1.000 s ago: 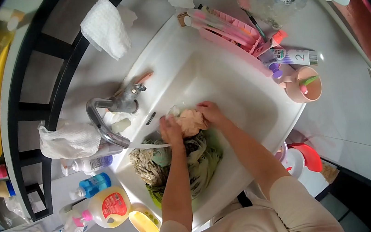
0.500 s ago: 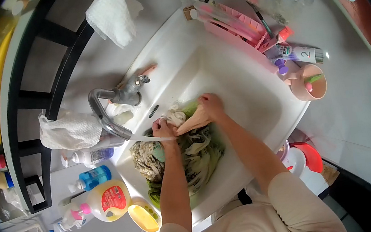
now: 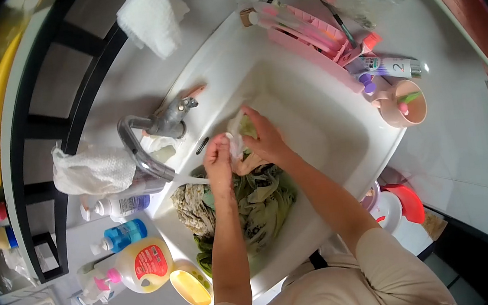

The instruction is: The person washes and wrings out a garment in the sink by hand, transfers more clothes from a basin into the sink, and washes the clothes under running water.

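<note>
My left hand (image 3: pixel 217 159) is closed on the edge of a thin, wet whitish cloth (image 3: pixel 236 147), fingers pinched. My right hand (image 3: pixel 265 134) grips the same bunch from the other side, with a pale green patch showing by its fingers. A peach-coloured piece of fabric (image 3: pixel 251 164) hangs just below; whether it belongs to the white cloth I cannot tell. Under both wrists, wet green patterned clothes (image 3: pixel 262 205) and a speckled beige cloth (image 3: pixel 193 210) lie heaped in the white sink (image 3: pixel 321 137). The running faucet (image 3: pixel 143 149) sends water towards my left wrist.
Left of the sink stand a blue pump bottle (image 3: pixel 126 233), a large yellow detergent bottle (image 3: pixel 144 264) and a yellow soap dish (image 3: pixel 189 287). Along the far rim sit a pink organizer (image 3: pixel 311 53), a tube (image 3: pixel 398 67) and a pink cup (image 3: pixel 406 105). A black rack (image 3: pixel 74 88) borders the left.
Both hands have risen from the heap and drawn closer together, lifting the white cloth. The peach fabric, stretched out before, now hangs bunched below them.
</note>
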